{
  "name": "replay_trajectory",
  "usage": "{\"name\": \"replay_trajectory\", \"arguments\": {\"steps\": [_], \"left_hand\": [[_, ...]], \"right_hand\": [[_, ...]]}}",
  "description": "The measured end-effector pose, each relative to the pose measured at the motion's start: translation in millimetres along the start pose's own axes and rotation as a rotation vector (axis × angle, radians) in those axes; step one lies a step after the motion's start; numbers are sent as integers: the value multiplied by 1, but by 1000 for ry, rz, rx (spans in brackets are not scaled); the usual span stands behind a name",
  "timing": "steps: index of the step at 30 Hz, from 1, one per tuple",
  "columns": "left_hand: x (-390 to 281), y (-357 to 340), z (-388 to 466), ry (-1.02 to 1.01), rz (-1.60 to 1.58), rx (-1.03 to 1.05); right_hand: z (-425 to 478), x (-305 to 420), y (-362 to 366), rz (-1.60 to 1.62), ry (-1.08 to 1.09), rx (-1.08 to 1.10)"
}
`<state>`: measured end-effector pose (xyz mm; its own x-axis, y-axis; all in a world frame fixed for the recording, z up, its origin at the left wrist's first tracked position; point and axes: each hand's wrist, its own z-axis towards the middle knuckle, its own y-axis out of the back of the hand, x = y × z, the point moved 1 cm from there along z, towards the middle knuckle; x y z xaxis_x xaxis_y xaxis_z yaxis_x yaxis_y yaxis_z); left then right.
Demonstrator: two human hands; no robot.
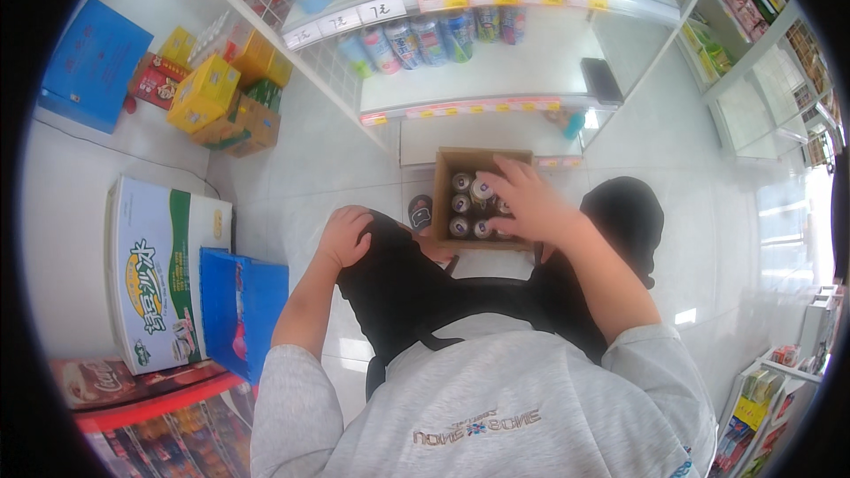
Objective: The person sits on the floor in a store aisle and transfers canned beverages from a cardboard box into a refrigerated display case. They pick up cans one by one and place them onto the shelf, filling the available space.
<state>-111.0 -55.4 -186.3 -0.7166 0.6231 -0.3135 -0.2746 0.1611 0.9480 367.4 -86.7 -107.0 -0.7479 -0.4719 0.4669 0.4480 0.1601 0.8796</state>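
Observation:
An open cardboard box stands on the floor between my feet, in front of the shelf. Several upright drink cans with silver tops fill it in rows. My right hand reaches into the box from the right, thumb and fingers spread. Its fingertips touch a can whose top looks larger and higher than the rest; whether they grip it cannot be made out. The hand hides the cans on the box's right side. My left hand rests on my left knee and holds nothing.
Ahead stands a white shelf unit with drink cans on the middle shelf and a dark flat device at its right end. Yellow cartons are stacked at the left. A white chest and a blue box stand nearer me.

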Motion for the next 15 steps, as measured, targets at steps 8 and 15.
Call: {"name": "replay_trajectory", "arguments": {"steps": [8, 15], "left_hand": [[-17, 14, 68, -132, 305, 211], [-49, 35, 266, 41, 435, 95]], "right_hand": [[13, -22, 1, 288, -59, -229], [35, -43, -51, 679, -163, -390]]}}
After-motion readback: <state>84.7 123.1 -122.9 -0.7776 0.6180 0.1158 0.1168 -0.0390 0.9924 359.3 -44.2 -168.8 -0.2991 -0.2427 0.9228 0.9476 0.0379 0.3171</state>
